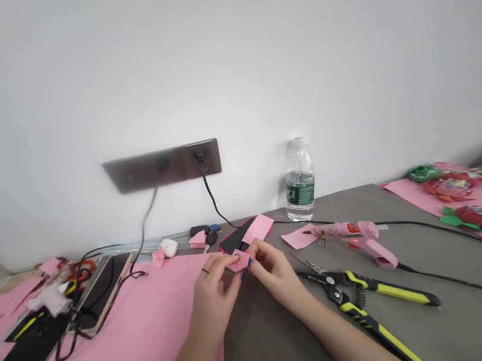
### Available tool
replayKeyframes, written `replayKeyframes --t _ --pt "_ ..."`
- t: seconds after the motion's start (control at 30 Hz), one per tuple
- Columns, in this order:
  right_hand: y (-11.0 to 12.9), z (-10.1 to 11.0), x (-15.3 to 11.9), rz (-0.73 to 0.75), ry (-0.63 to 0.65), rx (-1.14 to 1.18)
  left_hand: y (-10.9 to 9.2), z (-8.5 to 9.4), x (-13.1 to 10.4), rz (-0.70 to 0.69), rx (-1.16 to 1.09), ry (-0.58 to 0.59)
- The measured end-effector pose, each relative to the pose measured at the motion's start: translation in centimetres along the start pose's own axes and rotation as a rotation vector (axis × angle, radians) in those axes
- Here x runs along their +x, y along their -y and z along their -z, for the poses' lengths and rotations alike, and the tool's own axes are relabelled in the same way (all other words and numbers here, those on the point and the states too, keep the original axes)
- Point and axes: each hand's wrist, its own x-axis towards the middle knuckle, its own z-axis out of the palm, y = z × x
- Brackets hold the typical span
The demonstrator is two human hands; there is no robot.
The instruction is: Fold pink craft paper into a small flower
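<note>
A small piece of pink paper (239,260) is held up between both hands over the grey table. My left hand (213,288) pinches it from the left, thumb and fingers closed on its edge. On the other side, the fingertips of my right hand (275,268) are closed on its right end. Behind the hands lies a phone (233,241) with a red edge, and a pink paper strip (257,228) rests across it. The large pink sheet (155,326) spreads beside my left forearm.
Yellow-black pliers (358,290) lie right of my right forearm. Beyond them sit a pink glue gun (376,247) with a looping black cable, and a water bottle (300,182). Paper flowers (473,214) lie far right. Another phone (102,295) and cables are on the left.
</note>
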Motion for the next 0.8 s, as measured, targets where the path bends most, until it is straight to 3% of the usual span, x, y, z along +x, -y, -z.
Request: replayKeyframes --t 0.13,0.4,0.63,0.8 --pt "0.27 -0.28 -0.07 0.041 0.049 0.044 -0.28 0.12 0.13 0.141 -0.076 -0.025" --pt "-0.24 -0.36 -0.02 0.045 0.031 0.074 -0.50 -0.20 0.26 0.402 -0.361 -0.050" --pt "-0.23 -0.38 -0.04 0.032 0.046 0.109 -0.68 0.01 0.30 0.373 -0.365 -0.091" --pt "-0.30 -0.42 -0.01 -0.002 0.024 0.113 -0.69 -0.03 0.36 0.287 -0.204 -0.092"
